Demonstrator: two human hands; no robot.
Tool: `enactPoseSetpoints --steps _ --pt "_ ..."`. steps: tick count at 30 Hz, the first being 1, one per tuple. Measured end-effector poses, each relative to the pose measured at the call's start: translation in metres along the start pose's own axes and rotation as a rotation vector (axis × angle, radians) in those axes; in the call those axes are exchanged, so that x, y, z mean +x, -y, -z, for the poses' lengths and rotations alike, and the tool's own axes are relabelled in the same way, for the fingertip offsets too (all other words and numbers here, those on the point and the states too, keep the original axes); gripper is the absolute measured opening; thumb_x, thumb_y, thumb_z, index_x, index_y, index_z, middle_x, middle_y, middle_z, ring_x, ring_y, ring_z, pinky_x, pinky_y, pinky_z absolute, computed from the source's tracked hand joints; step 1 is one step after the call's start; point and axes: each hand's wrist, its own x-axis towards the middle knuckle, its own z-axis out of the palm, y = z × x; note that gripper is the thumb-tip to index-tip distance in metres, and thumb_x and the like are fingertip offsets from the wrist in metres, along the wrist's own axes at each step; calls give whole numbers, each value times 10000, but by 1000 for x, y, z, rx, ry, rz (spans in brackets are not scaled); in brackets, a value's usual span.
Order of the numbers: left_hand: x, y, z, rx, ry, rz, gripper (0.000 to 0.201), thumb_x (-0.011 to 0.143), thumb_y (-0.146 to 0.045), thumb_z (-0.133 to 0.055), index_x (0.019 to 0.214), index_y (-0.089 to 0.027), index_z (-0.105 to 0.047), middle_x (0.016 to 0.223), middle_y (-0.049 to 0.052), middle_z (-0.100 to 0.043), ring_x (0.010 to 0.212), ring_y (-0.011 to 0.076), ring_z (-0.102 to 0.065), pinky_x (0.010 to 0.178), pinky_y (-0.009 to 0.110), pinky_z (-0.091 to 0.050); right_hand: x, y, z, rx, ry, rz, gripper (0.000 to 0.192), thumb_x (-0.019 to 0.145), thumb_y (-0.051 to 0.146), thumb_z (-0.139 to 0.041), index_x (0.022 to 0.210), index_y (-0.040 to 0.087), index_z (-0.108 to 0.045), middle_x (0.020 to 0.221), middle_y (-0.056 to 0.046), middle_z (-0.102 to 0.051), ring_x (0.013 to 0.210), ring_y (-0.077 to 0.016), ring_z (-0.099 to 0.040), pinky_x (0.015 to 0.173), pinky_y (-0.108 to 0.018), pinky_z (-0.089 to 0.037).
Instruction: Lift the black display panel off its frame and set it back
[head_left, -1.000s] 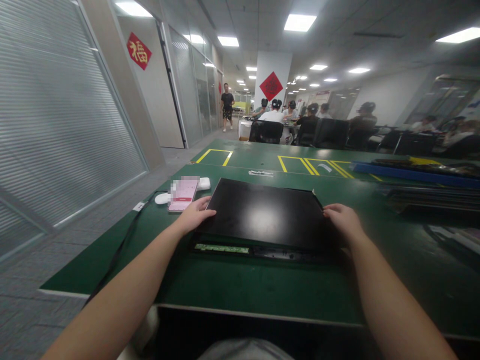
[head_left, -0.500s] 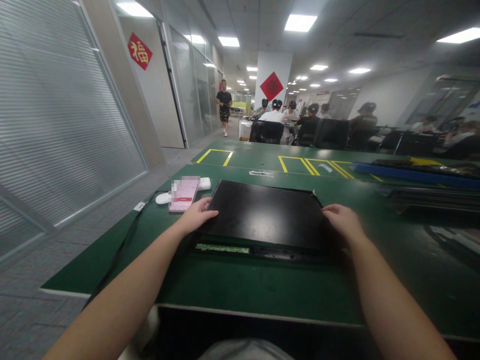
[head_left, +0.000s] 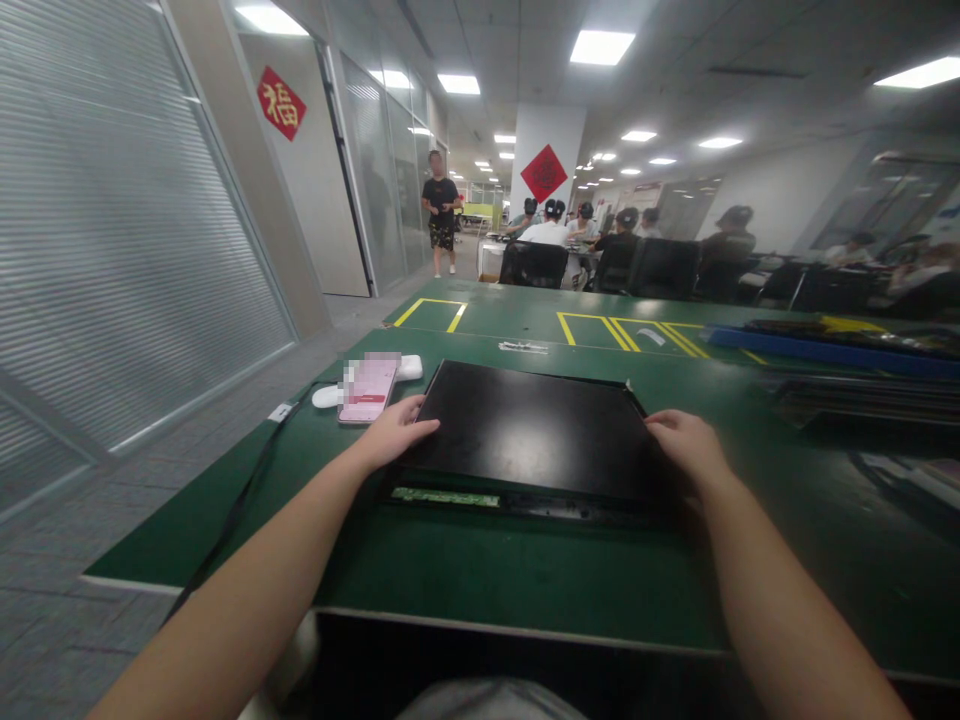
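A dark, glossy display panel (head_left: 532, 425) lies between my hands, slightly raised over a black frame on the table. My left hand (head_left: 397, 430) grips its left edge, thumb on top and fingers beneath. On the opposite side my right hand (head_left: 686, 440) pinches the right edge, and its fingertips are partly hidden. Along the near side, a green circuit board strip (head_left: 445, 497) shows in the black frame (head_left: 547, 508). How far the panel rests on the frame I cannot tell.
Left of the panel lie a pink-screened phone (head_left: 369, 388), a white mouse-like object (head_left: 327, 397) and a black strap (head_left: 255, 475). Dark panels (head_left: 862, 400) and a blue tray (head_left: 825, 350) occupy the right of the green table (head_left: 525, 580). Beyond, a person (head_left: 441, 210) walks; others sit.
The walking person in the background has come closer. My hands and the panel have hardly moved.
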Motion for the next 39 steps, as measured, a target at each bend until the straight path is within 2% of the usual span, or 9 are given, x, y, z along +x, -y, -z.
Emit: enactPoseSetpoints --steps 17,25,30,32,36,39 --pt "5 10 3 -14 19 0 634 627 -416 -777 1187 -176 -605 1222 120 -696 1173 328 -620 990 436 -498 1 -3 -2 -4 -21 33 252 726 302 -559 866 217 -750 891 -60 -733 838 -218 -640 702 -297 -433" --pt "0 0 2 -121 -12 72 656 608 -417 -811 1188 -180 -618 1162 110 -726 1091 328 -668 948 467 -527 7 -9 -5 13 -53 19 257 708 290 -586 886 216 -755 879 -67 -733 829 -219 -643 710 -300 -445" --pt "2 0 2 -121 -66 16 653 548 -423 -843 1134 -195 -669 1261 119 -676 1207 335 -592 1037 454 -461 8 -11 -5 76 -60 -10 244 693 287 -604 868 207 -755 849 -67 -732 800 -209 -645 706 -295 -452" --pt "5 3 4 -84 -69 -25 654 564 -459 -820 1141 -189 -676 1295 128 -652 1235 337 -568 1074 464 -418 8 -11 -5 87 -54 -8 241 690 281 -605 864 208 -754 856 -63 -734 817 -211 -646 716 -295 -451" --pt "10 14 8 155 -147 -110 592 605 -496 -766 1100 -177 -707 1429 145 -526 1344 351 -448 1139 467 -318 7 -11 -5 97 -47 -17 240 688 279 -607 866 213 -754 874 -54 -736 847 -213 -646 747 -299 -451" --pt "14 25 11 276 -125 -96 611 636 -508 -721 1138 -159 -689 1478 166 -442 1349 340 -442 1117 449 -354 6 -11 -4 112 -46 -12 231 687 281 -610 855 214 -754 871 -52 -737 842 -213 -649 756 -302 -454"
